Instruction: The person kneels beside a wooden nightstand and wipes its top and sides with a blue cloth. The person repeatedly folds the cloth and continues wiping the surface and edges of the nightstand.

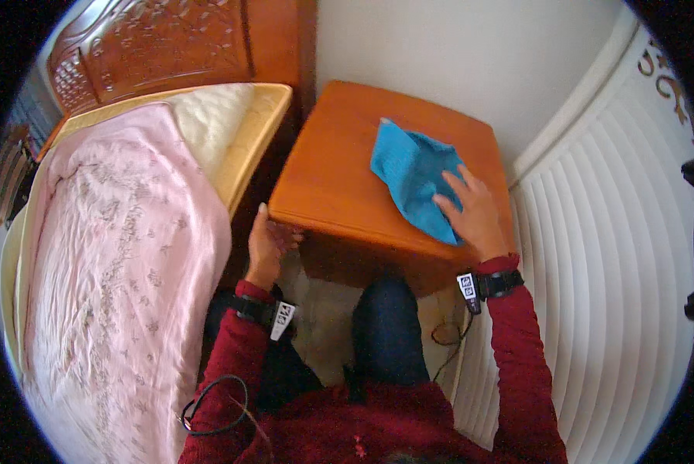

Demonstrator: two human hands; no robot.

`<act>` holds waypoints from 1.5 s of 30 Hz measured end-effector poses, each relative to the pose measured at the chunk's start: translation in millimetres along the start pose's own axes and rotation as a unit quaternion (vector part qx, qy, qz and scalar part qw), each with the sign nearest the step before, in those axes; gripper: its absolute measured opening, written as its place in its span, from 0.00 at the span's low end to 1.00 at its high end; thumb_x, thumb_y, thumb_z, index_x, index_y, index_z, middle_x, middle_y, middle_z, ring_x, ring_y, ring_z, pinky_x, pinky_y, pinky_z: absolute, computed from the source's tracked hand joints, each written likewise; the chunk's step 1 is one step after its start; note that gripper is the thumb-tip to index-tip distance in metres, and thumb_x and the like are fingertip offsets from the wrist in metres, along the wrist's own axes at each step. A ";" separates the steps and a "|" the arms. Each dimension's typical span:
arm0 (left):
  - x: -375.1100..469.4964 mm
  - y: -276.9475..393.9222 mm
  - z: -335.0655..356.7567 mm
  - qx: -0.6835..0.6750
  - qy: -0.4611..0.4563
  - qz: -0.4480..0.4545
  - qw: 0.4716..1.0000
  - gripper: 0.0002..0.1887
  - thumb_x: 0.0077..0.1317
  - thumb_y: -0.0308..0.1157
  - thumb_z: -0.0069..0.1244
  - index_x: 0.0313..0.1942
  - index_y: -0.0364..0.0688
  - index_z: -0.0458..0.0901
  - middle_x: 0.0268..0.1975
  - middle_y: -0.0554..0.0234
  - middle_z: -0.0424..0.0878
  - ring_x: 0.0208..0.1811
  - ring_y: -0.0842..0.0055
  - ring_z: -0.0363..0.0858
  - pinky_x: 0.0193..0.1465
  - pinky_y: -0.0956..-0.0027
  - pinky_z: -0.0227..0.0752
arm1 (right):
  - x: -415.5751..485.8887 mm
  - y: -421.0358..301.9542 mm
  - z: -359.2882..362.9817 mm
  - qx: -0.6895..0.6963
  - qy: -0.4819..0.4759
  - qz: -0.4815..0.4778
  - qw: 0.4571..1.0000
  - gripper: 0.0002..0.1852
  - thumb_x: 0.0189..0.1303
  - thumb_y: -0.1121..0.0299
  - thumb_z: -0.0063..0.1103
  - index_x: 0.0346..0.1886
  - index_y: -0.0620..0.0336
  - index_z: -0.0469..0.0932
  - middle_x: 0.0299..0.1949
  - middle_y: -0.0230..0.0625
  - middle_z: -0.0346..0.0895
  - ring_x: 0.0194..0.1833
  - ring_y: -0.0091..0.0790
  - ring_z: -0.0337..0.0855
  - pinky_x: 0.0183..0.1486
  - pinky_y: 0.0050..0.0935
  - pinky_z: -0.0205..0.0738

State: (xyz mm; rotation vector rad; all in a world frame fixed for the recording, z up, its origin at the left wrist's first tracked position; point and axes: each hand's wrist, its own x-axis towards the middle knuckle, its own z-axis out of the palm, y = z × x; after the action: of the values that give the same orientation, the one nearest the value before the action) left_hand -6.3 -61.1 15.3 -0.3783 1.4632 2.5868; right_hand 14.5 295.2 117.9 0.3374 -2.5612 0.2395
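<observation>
A crumpled blue cloth (411,168) lies on the top of a reddish-brown wooden nightstand (329,168), towards its right side. My right hand (472,211) rests on the cloth's right part with its fingers spread, near the front right corner. At the front left corner is my left hand (268,243), its thumb up beside the edge and its other fingers partly hidden under the overhang of the top. Nothing is seen held in the left hand. Both wrists wear black bands with printed tags.
A bed with a pink floral sheet (126,249) and a carved wooden headboard (167,46) stands at the left. A white wall (440,52) rises behind the nightstand, and a pleated white curtain (602,278) hangs at the right. A dark cable (454,348) lies low near the curtain.
</observation>
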 end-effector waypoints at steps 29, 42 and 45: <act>-7.4 8.2 14.9 -0.037 0.061 -0.036 0.997 0.29 0.65 0.57 0.46 0.40 0.34 0.79 0.26 0.55 0.80 0.26 0.69 0.81 0.26 0.68 0.74 | 43.4 -90.5 69.4 0.063 -0.127 -0.131 0.981 0.29 0.62 0.55 0.55 0.61 0.65 0.67 0.65 0.60 0.58 0.65 0.61 0.57 0.68 0.49 0.51; 19.6 -5.9 3.3 0.003 0.061 -0.018 0.998 0.29 0.63 0.59 0.46 0.35 0.36 0.78 0.28 0.57 0.80 0.27 0.71 0.79 0.30 0.71 0.70 | -8.1 -6.9 68.6 -0.030 -0.076 0.035 0.996 0.31 0.63 0.48 0.51 0.60 0.62 0.69 0.63 0.56 0.64 0.64 0.57 0.61 0.66 0.49 0.54; 29.0 -15.3 2.1 0.004 0.052 -0.003 0.999 0.29 0.62 0.59 0.46 0.35 0.36 0.78 0.28 0.57 0.80 0.26 0.72 0.79 0.30 0.71 0.70 | -38.6 36.7 39.6 -0.088 -0.067 0.115 0.987 0.30 0.63 0.47 0.50 0.61 0.58 0.70 0.63 0.56 0.63 0.64 0.57 0.61 0.66 0.50 0.53</act>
State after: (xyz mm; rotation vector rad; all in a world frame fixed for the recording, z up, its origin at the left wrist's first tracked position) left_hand -30.6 -51.3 -4.6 -0.5216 1.5027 2.5921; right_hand 16.3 328.1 60.3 -0.0101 -2.7298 0.0759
